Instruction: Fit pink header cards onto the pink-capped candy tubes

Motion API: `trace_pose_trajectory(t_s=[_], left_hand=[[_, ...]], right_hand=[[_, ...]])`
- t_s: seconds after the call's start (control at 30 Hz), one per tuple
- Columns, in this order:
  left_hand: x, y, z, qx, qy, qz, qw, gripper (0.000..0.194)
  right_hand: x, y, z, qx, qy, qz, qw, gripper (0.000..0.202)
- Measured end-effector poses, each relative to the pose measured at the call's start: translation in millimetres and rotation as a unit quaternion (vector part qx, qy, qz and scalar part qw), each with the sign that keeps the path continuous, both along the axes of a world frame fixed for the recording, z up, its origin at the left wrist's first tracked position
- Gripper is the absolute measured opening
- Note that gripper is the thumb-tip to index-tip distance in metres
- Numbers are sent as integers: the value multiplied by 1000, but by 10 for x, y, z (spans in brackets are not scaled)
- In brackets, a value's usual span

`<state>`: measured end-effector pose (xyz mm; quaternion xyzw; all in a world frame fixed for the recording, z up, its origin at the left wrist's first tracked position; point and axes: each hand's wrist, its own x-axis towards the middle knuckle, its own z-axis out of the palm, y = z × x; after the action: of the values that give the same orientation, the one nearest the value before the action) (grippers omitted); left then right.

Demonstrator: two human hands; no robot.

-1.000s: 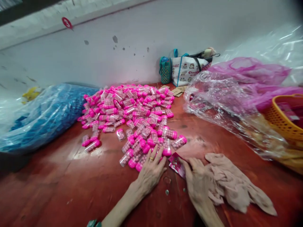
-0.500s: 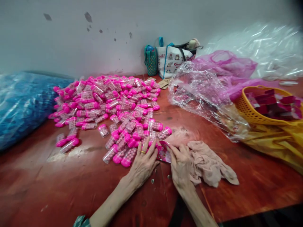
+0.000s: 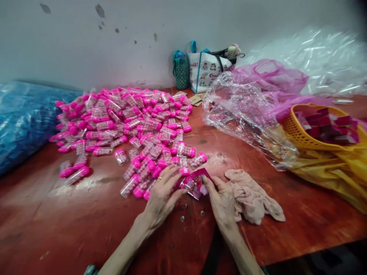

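Observation:
On the red tabletop (image 3: 120,225) a shiny pink printed label (image 3: 195,182) lies between my hands, its right part under the thumb and fingers of my right hand (image 3: 220,196), which grips it. Fingers stretched forward, my left hand (image 3: 164,187) rests at the near right edge of the bottle pile, just left of the label. The pile (image 3: 129,118) is made of many small clear bottles with pink caps, filled with pale pink balls. One capped bottle (image 3: 184,172) lies just beyond my left fingertips. A crumpled beige cloth (image 3: 252,194) sits right beside my right hand.
At the right, a yellow basket (image 3: 304,131) holds dark pink pieces, above a yellow bag (image 3: 329,172). Clear plastic film (image 3: 243,110) and a pink bag (image 3: 275,76) lie behind. A white tote (image 3: 206,72) stands by the wall. A blue plastic-wrapped bundle (image 3: 25,122) is at left.
My left hand has drawn back to the left, off the label. More of the label now shows, turned flat-side up, with my right hand still at its right end. The view has shifted slightly.

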<state>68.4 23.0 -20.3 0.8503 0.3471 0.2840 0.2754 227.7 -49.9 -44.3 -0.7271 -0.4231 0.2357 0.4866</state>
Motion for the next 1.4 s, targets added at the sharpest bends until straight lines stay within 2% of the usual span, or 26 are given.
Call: trace_pose_trajectory(t_s=[0.03,0.07,0.13,0.17,0.23,0.3,0.37,0.47,0.6,0.77,0.9,0.97,1.13,1.2,1.3,1.4], left_hand=[[50,-33,32,-82,-61,19,995,37],[106,-67,59,-182,-113,31,976,34],[219,-133,88,-363,-204,39,908,24],[268,-159,90,-422,-241,42,873,19],[334,-193,76,-488,-309,66,813,11],[354,-201,55,-525,-357,106,765,7],[337,-195,45,-546,-375,141,736,6],[278,-186,53,-546,-376,160,731,7],[190,-198,61,-568,-380,175,709,9],[94,-246,60,-597,-376,208,677,13],[77,-302,95,-582,-391,239,672,15],[66,-328,89,-563,-390,251,684,14],[-79,-402,-31,-425,-330,277,796,17],[-146,-433,-78,-392,-313,279,819,15],[-186,-471,-112,-370,-339,297,812,14],[-165,-496,-106,-338,-359,309,813,18]], right_hand=[[-21,-9,35,0,15,9,1000,29],[-47,-18,69,0,26,19,999,27],[-103,-33,129,4,42,37,998,24],[-126,-39,151,7,49,47,998,23],[-150,-48,174,11,76,73,994,25],[-150,-51,169,4,123,111,986,26],[-150,-51,145,-8,159,135,978,22],[-199,-51,106,-12,155,123,980,22],[-349,-75,96,-1,117,107,987,32],[-469,-158,117,-2,77,147,986,38],[-469,-170,164,-14,82,174,981,36],[-474,-148,185,-13,100,170,980,27],[-527,-110,146,-12,98,146,984,32],[-546,-107,111,17,42,155,987,33],[-563,-100,80,69,-43,142,987,40],[-548,-94,104,96,-62,136,984,46]])
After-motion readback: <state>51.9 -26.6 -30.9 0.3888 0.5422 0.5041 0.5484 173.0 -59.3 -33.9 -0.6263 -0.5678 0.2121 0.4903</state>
